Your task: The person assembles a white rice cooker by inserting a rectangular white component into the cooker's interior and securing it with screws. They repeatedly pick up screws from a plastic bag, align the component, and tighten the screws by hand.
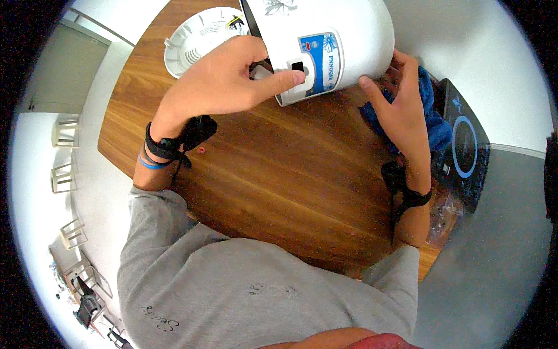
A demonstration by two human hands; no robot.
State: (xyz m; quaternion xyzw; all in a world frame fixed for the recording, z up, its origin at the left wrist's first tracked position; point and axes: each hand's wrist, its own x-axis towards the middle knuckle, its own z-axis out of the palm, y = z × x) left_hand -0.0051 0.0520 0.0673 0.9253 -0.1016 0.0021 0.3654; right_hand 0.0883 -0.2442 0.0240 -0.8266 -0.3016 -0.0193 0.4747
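Note:
A white rice cooker [363,41] with a blue front panel lies tipped on its side at the top of the view, its open rim facing left. My left hand [224,78] grips that rim: the thumb presses over the front beside a small black switch [298,66], while the fingers curl behind, partly hidden. At the cooker's lower right side, my right hand [404,113] cups the rounded base with thumb and fingers, some of them out of sight. Behind my left hand sits a white slotted plastic steamer tray [195,36]. A dark blue cloth [436,119] is bunched beside my right hand.
All this is on a brown wooden table [279,168]. At its right stands a black induction cooktop [465,148] with a blue ring, a clear plastic bag [446,215] in front. A white wall [505,75] borders the right. Stools [65,177] stand along the far left.

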